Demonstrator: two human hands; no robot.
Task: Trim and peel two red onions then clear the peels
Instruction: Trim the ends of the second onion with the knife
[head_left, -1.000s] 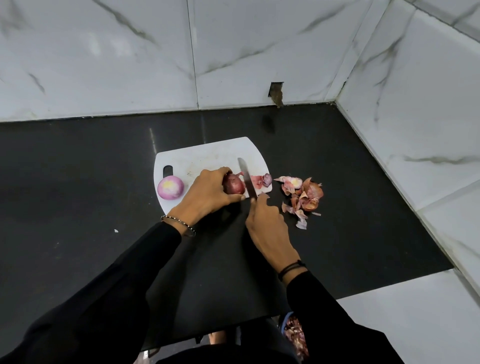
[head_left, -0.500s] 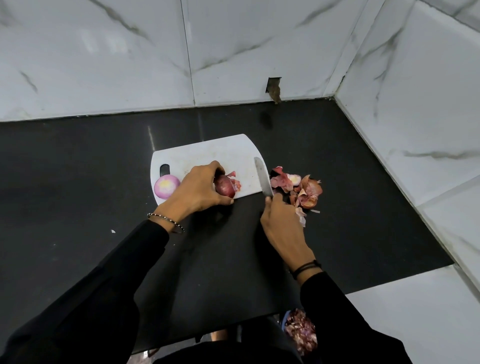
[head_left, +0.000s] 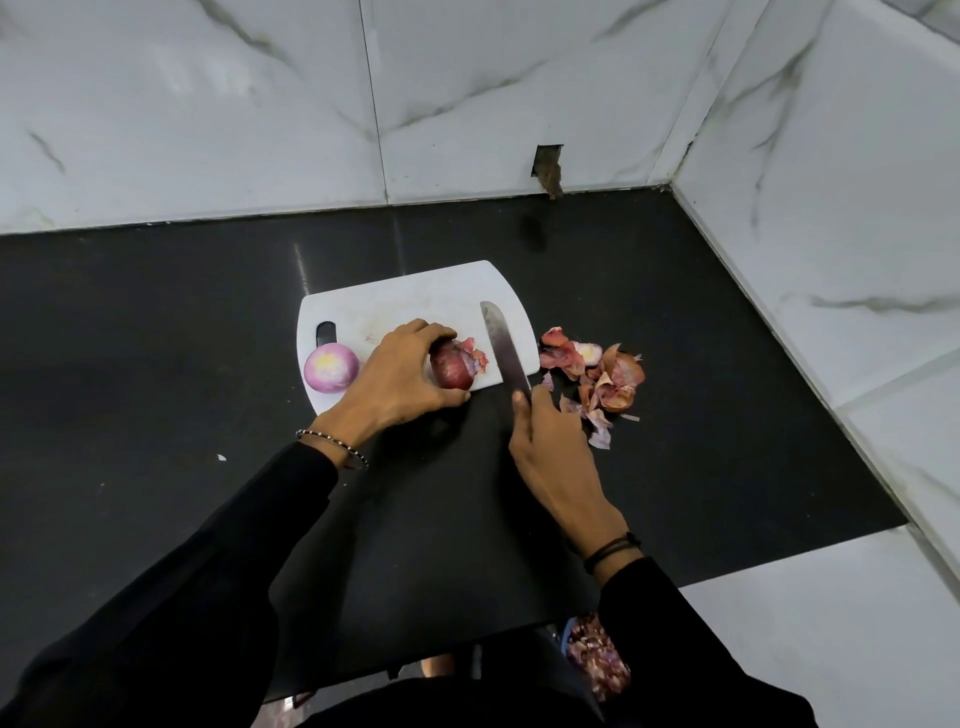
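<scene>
A white cutting board (head_left: 415, 299) lies on the black counter. At its left end sits a peeled onion (head_left: 331, 368), pale purple with a yellowish top. My left hand (head_left: 400, 382) grips an unpeeled red onion (head_left: 453, 366) near the board's front edge, loose skin flaring off its right side. My right hand (head_left: 550, 449) holds a knife (head_left: 503, 345) by the handle, the blade lying over the board just right of that onion. A heap of onion peels (head_left: 597, 376) lies on the counter right of the board.
The black counter (head_left: 156, 338) meets marble walls behind and to the right, forming a corner at the back right. A small dark notch (head_left: 549, 169) breaks the back wall. A bin of peels (head_left: 597, 657) shows below the counter's front edge. A white speck (head_left: 222, 458) lies at left.
The knife swept cut pieces off the board's right edge into the peel heap, then came back beside the onion. My left hand kept its grip on the red onion.
</scene>
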